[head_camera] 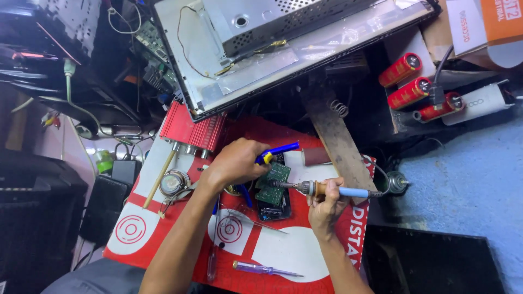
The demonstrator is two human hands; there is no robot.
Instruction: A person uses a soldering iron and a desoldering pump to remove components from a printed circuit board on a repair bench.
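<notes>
The right hand (326,209) is closed around a soldering iron with a pale blue and tan handle (338,191), fingers wrapped on the grip well behind the metal shaft, whose tip reaches left onto a small green circuit board (274,183). The left hand (235,161) is clenched on a blue-and-yellow-handled tool (275,151), held just above the board's upper edge; what its working end does is hidden by the fingers.

The board lies on a dark flat device (275,209) near the middle of a red and white printed sheet (283,253) that covers the work surface. It looks thin, light and stiff, likely fragile at its soldered parts; it seems best taken by its bare edges. The iron is likely hot forward of the handle, so only the handle is safe to hold.

A purple-handled screwdriver (264,268) lies on the sheet near the person. At upper left of the sheet sits a red ribbed metal box (190,130). At upper right, three red cylindrical capacitors with printed sleeves (417,87) lie beside an orange and white cardboard box (479,24).
</notes>
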